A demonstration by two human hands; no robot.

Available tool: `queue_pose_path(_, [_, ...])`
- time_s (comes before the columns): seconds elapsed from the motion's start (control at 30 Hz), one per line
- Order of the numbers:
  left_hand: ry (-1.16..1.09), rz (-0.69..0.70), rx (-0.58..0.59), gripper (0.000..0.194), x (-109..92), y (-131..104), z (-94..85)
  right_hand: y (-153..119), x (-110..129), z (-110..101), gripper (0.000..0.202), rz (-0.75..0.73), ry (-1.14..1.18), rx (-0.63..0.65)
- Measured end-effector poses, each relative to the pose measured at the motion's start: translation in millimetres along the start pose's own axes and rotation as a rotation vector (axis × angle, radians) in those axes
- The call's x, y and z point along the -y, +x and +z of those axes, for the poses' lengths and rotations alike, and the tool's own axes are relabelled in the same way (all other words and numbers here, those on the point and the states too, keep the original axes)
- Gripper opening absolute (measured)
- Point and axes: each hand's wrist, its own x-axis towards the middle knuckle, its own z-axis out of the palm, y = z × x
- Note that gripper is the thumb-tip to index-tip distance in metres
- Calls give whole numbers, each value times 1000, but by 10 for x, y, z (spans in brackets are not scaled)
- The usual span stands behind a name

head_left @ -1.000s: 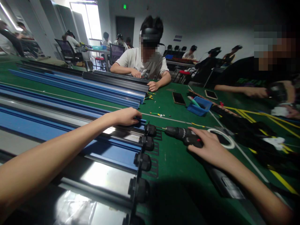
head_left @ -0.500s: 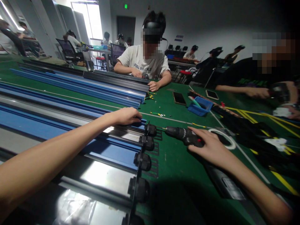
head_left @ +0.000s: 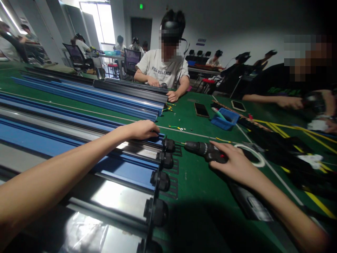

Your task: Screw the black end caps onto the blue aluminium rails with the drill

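My right hand (head_left: 231,158) is wrapped around a black cordless drill (head_left: 202,149). Its thin bit points left at the end of the farthest blue metal profile (head_left: 161,140) in the near row. That end carries a black cable gland (head_left: 169,144), and the bit's tip is hard to make out beside it. Curled over the same profile, close to its end, my left hand (head_left: 144,130) has its fingertips mostly hidden behind it. More profiles lie side by side towards me, each ending in a black gland such as this one (head_left: 161,181).
Across the green table (head_left: 196,189), a co-worker (head_left: 163,70) handles another row of profiles (head_left: 105,95). A phone (head_left: 201,110), a blue bin (head_left: 225,119) and a white ring (head_left: 259,161) lie beyond the drill. Black and yellow cables (head_left: 292,161) spread at right, near another person's hand (head_left: 289,103).
The drill and my right hand have shifted very slightly left, towards the profile end. My left hand stays in place. The co-worker opposite has straightened a little to the right.
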Motion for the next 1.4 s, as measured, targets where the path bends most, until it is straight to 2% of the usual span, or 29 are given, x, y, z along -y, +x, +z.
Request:
queue_pose_path(0.5, [-34, -7, 8, 27, -52, 6, 9, 1, -30, 52, 72, -14, -62, 18])
queue_pose_path(0.73, [-141, 40, -18, 27, 8, 9, 53, -18, -53, -16, 94, 31, -23, 116])
queue_pose_path(0.87, [-174, 65, -58, 28, 62, 18, 104, -25, -94, 10, 97, -11, -30, 80])
queue_pose_path(1.1, [-205, 23, -110, 30, 79, 33, 156, -22, -92, 50, 90, -19, -27, 55])
queue_pose_path(1.23, [-216, 16, -106, 31, 77, 43, 156, -23, -72, 24, 79, -25, -10, 84])
queue_pose_path(1.4, [-227, 6, -97, 34, 70, 47, 159, -25, -53, -3, 76, -17, -3, 98])
